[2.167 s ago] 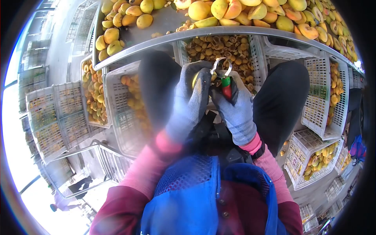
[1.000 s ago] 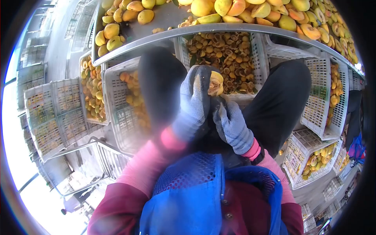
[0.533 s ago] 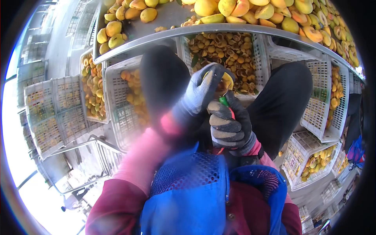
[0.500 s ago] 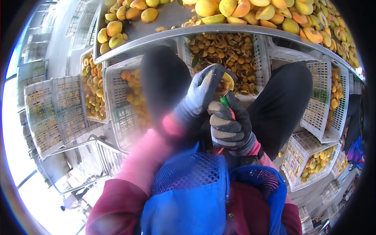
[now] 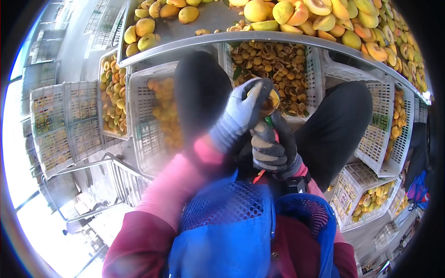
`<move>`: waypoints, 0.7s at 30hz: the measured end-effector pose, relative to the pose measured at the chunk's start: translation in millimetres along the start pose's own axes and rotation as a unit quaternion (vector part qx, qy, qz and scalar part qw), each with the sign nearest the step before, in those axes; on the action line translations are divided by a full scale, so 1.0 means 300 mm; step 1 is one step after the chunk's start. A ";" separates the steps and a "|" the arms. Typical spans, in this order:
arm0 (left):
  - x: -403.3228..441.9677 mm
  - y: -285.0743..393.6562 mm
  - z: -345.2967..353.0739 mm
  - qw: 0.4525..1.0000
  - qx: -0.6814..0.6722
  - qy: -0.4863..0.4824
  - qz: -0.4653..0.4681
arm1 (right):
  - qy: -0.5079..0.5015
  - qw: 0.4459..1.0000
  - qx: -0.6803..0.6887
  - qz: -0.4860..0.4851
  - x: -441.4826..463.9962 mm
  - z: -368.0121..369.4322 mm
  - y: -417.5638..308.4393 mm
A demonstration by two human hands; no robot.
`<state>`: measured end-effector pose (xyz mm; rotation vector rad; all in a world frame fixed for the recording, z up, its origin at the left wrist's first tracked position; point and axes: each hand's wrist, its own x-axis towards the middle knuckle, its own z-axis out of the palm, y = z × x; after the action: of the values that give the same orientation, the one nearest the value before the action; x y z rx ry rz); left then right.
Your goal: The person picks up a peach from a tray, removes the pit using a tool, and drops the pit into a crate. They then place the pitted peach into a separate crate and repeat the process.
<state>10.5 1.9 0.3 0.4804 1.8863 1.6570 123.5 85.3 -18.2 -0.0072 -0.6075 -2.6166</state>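
Observation:
My left hand (image 5: 241, 109), in a grey-blue glove with dark fingers, is closed around a yellow peach half (image 5: 273, 99) with its cut side facing right. Just below it, my right hand (image 5: 273, 148), gloved in dark grey, wraps its fingers around a small tool with a red and green handle (image 5: 269, 121). The tool's tip meets the hollow of the peach and is hidden there. Both hands are held between my knees, above a white crate (image 5: 315, 76) of brown pits and scraps (image 5: 266, 60).
A metal-rimmed table (image 5: 204, 41) with whole and halved peaches (image 5: 324, 23) crosses in front of me. Crates of peaches stand on the left (image 5: 139, 120) and right (image 5: 403, 148). A metal frame (image 5: 116, 173) is at lower left. My knees flank the hands.
The whole view has shifted slightly. My right hand has turned a little around the tool, and the tool's green part shows less beside the peach. Both hands keep their hold.

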 end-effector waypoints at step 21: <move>-0.015 -0.046 -0.055 0.989 -0.135 0.052 -0.004 | -0.016 0.996 0.052 -0.070 -0.048 -0.069 -0.086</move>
<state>5.0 -16.0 -11.4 0.2804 1.6954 1.9290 127.3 103.4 -49.0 0.0270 -0.7801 -2.7206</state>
